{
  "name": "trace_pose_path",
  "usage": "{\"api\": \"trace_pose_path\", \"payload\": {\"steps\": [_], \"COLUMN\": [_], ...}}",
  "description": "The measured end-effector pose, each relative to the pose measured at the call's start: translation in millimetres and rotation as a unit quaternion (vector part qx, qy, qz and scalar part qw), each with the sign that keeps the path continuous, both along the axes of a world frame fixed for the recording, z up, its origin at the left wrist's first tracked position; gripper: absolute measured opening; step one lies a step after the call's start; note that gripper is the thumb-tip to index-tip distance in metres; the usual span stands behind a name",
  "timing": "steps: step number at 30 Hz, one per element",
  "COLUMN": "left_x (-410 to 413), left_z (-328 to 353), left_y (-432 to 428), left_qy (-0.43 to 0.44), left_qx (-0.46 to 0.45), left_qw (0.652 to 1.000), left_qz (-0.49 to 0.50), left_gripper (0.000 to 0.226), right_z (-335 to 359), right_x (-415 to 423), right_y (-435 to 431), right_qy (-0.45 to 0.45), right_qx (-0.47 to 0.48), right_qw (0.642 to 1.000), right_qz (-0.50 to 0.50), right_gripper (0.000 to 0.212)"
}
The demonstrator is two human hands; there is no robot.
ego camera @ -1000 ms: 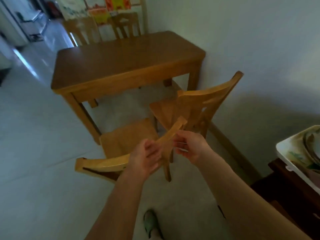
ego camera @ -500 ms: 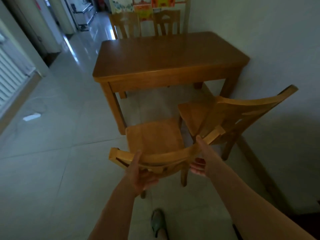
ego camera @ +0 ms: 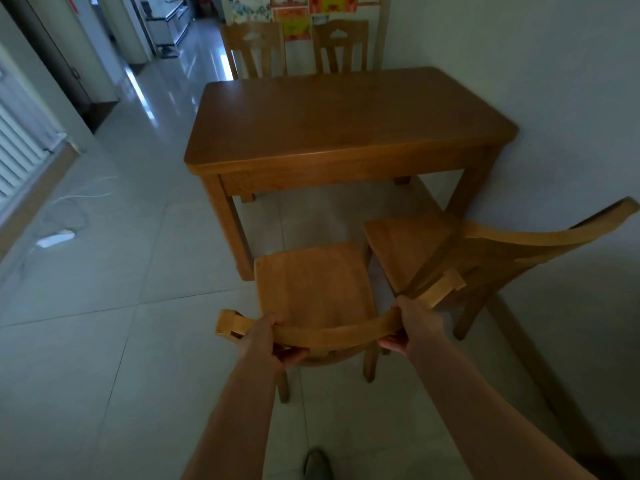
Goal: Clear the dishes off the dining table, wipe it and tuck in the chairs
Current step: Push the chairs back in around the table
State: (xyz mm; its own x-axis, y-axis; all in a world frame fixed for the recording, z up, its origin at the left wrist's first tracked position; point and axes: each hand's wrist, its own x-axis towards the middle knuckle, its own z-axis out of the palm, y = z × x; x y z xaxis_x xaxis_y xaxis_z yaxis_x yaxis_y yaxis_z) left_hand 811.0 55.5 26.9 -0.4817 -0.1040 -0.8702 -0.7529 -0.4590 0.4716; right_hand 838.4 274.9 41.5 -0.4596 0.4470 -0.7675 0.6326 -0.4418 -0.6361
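A bare wooden dining table [ego camera: 346,112] stands against the right wall. In front of its near end stands a wooden chair [ego camera: 311,278], its seat facing the table and pulled out from it. My left hand [ego camera: 263,337] grips the left part of its curved top rail. My right hand [ego camera: 412,323] grips the right part of the same rail. A second wooden chair [ego camera: 485,251] stands to the right, turned at an angle, its seat near the table's right front leg.
Two more chairs [ego camera: 256,50] [ego camera: 341,46] stand tucked at the table's far end. A white power strip with cable [ego camera: 55,237] lies on the tiled floor at left. A corridor opens at the far left. My shoe [ego camera: 317,464] shows below.
Both hands have spread apart along the near chair's top rail and closed round it. The chair has turned square to the table, and my view has swung left, dropping the tray at right from sight.
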Motion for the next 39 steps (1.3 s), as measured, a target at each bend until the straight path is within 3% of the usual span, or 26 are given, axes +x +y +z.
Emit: {"api": "trace_pose_path", "payload": {"steps": [7, 14, 27, 34, 39], "left_x": [-70, -136, -296, -391, -449], "left_z": [-2, 0, 0, -2, -1], "left_y": [-14, -27, -24, -19, -20], "left_qy": [0.018, 0.025, 0.048, 0.051, 0.052], "left_qx": [-0.004, -0.006, -0.014, -0.018, -0.029], "left_qw": [1.000, 1.000, 0.999, 0.999, 0.998], "left_qz": [-0.011, -0.011, -0.013, 0.005, 0.007], "left_gripper": [0.044, 0.047, 0.050, 0.046, 0.041], "right_z": [2, 5, 9, 6, 7], "right_x": [-62, -128, -293, -394, -455], "right_y": [-12, -25, -18, -11, -12], "right_qy": [0.024, 0.023, 0.035, 0.033, 0.028], "right_qx": [-0.011, -0.007, -0.036, -0.032, -0.031], "right_qw": [0.999, 1.000, 0.998, 0.998, 0.997], "right_qz": [-0.023, -0.016, 0.036, 0.049, 0.072], "right_gripper": [0.037, 0.049, 0.049, 0.043, 0.026]}}
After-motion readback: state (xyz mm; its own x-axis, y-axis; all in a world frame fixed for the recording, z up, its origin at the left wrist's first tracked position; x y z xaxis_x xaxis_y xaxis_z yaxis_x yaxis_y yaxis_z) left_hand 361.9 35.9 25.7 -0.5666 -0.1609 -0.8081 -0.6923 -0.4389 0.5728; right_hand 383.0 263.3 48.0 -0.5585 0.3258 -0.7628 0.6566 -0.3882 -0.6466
